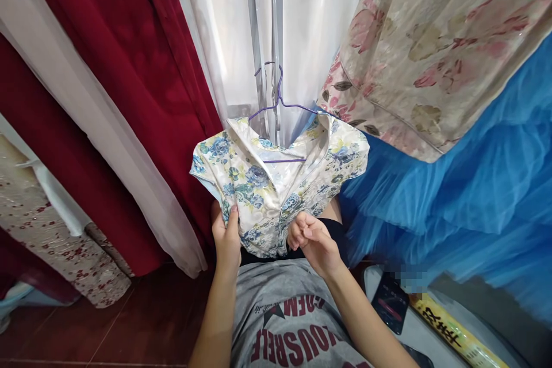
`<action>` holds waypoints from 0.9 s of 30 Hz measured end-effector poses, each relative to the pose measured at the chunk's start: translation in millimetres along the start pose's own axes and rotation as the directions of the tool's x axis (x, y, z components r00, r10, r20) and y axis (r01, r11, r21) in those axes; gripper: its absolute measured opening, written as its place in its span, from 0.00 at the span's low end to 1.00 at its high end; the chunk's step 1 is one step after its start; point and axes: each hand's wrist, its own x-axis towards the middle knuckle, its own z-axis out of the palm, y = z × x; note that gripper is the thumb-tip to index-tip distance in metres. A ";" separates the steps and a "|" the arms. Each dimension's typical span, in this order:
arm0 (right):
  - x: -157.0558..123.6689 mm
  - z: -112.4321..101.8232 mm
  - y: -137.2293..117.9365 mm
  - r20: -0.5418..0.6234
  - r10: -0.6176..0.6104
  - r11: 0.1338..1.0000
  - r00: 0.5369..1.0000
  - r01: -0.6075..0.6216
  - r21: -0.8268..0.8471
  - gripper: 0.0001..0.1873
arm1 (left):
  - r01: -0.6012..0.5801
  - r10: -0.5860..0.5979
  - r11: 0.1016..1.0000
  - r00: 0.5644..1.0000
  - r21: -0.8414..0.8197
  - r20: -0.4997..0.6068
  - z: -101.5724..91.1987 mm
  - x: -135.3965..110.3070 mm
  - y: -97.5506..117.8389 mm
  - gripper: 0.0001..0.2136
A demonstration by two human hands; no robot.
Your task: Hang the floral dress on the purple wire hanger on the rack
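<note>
A cream top with blue and yellow flowers, short sleeves and a V-shaped neckline hangs in front of me on a thin purple hanger. My left hand is closed on the side of the top, thumb at the front, below the left sleeve. At the lower right of its front, my right hand has its fingers curled in a pinch. Whatever lies between those fingertips is hidden. The lower part of the top is bunched just above my lap.
Red and white draped fabrics hang at left. A beige floral garment and blue tulle hang at right. Behind the hanger run grey vertical strips. A dark phone and a yellow package lie lower right.
</note>
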 end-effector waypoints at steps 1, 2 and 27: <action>2.0 -2.5 1.5 -0.038 -0.012 0.994 0.999 0.008 -0.107 0.11 | 0.006 -0.006 1.000 1.000 -0.014 0.001 0.4 -0.8 0.8 0.22; 4.7 -4.9 3.0 -0.086 -0.031 0.972 0.996 0.010 -0.235 0.13 | 0.014 -0.014 1.000 1.000 -0.027 0.000 1.2 -1.9 1.7 0.22; 19.7 5.3 14.3 -0.284 -0.081 0.900 0.955 -0.052 -0.433 0.19 | -0.445 0.241 0.818 0.841 0.364 0.485 42.9 -39.3 -50.0 0.06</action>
